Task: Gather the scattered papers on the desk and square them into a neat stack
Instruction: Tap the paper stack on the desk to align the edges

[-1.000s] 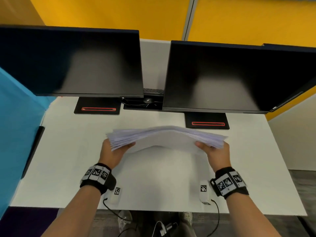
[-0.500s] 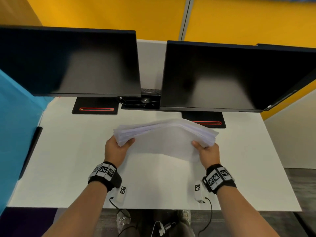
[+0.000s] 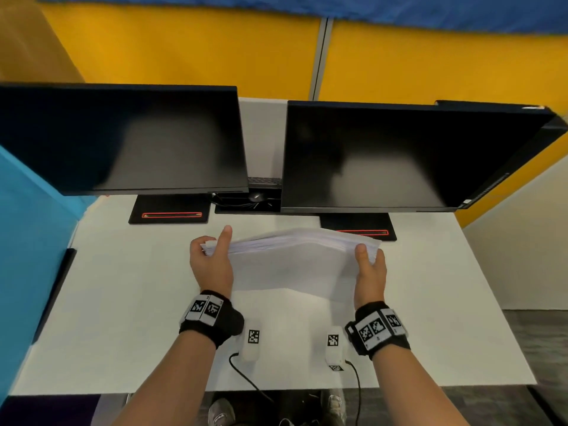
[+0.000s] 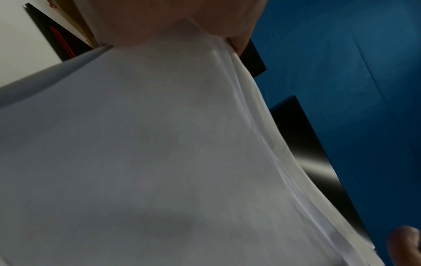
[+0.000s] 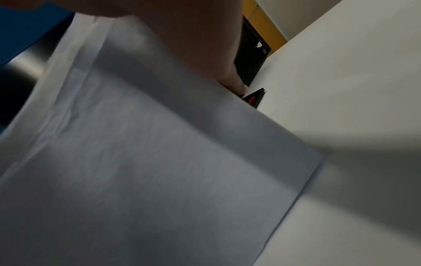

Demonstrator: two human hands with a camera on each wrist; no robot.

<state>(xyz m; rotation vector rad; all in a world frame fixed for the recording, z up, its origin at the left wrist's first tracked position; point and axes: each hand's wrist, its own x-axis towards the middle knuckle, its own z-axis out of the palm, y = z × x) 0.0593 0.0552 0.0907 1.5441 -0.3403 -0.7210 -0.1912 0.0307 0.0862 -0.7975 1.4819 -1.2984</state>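
Observation:
A thick stack of white papers stands tilted on its lower long edge on the white desk, its top edge fanned and uneven. My left hand holds the stack's left end, fingers curled round the edge and thumb pointing up off the front sheet. At the right end my right hand grips it, thumb on the near face. The left wrist view shows the paper stack filling the frame below my palm. Close up in the right wrist view, the paper stack meets the desk.
Two dark monitors stand just behind the stack, on black bases. A mouse and cables lie between them. A blue partition borders the desk's left side. Yellow panels rise behind.
The stack has tipped more upright, with its lower edge on the desk. My hands have drawn slightly closer together, and my left thumb has lifted off the front sheet.

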